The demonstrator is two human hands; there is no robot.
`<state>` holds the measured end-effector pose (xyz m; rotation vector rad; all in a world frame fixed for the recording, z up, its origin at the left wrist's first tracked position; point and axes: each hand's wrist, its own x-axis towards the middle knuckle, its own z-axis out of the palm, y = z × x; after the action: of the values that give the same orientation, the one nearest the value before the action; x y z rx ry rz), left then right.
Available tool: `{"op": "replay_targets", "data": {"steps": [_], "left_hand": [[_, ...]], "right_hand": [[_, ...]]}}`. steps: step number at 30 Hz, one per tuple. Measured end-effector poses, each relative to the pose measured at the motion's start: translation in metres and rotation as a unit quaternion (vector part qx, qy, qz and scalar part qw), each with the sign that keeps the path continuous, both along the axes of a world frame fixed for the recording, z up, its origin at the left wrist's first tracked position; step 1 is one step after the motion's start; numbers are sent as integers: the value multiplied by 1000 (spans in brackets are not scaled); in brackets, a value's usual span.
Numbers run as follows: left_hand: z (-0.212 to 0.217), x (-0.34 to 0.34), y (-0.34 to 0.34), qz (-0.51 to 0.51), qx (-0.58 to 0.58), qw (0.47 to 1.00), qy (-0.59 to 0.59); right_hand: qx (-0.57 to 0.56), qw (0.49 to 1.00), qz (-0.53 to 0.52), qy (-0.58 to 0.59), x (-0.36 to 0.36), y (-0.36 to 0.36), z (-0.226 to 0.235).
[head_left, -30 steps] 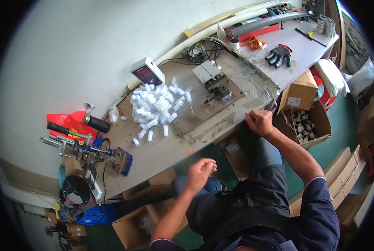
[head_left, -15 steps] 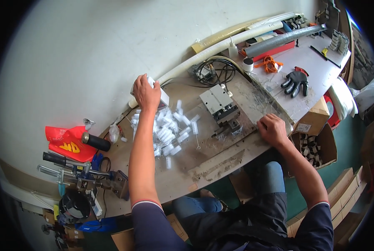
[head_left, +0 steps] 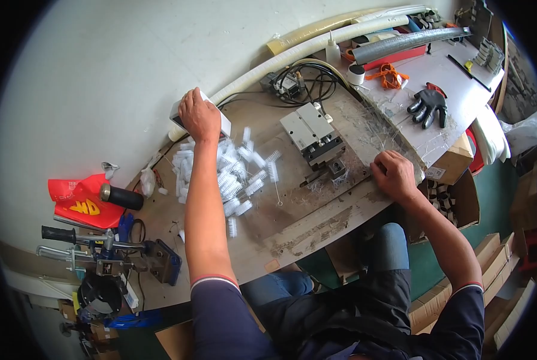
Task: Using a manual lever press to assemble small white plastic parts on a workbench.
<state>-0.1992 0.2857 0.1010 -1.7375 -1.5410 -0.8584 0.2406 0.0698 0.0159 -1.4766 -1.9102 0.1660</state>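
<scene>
My left hand (head_left: 199,117) is closed over the top of a white box (head_left: 225,125), held tilted at the far left of the bench near the wall. Just in front of it spreads a heap of small white bristle brushes (head_left: 229,174), partly hidden by my left forearm. One brush with a thin looped wire stem (head_left: 279,195) lies at the heap's right side. My right hand (head_left: 393,175) rests at the front edge of the bench with its fingers curled in, nothing visible in them. Between my hands stands a grey metal clamping device (head_left: 310,133), apart from both.
Black cables (head_left: 319,84) coil behind the device. A black work glove (head_left: 429,107) and orange-handled scissors (head_left: 388,76) lie on the right-hand table. At left are a lever press (head_left: 109,255), a black bottle (head_left: 121,196) and a red bag (head_left: 82,201). An open carton (head_left: 466,204) stands below right.
My left hand has shifted slightly up and left with the white box. The whole view has also turned a little. My right hand stays at the bench edge.
</scene>
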Motion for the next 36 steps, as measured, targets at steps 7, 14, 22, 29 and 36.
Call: {"op": "replay_targets", "data": {"steps": [7, 14, 22, 29, 36], "left_hand": [[7, 0, -4, -6, 1, 1000, -27], [5, 27, -121, -122, -19, 976, -177], [-79, 1, -301, -103, -46, 985, -133], [-93, -15, -310, -32, -19, 978, -207], [-93, -14, -311, -74, -24, 980, -181]], "right_hand": [[2, 1000, 0, -1, 0, 0, 1], [-9, 1000, -11, 4, 8, -4, -1], [19, 1000, -9, 6, 7, -10, -4], [142, 987, 53, 50, -35, -27, -2], [52, 990, 133, -5, -201, -49, 8]]}}
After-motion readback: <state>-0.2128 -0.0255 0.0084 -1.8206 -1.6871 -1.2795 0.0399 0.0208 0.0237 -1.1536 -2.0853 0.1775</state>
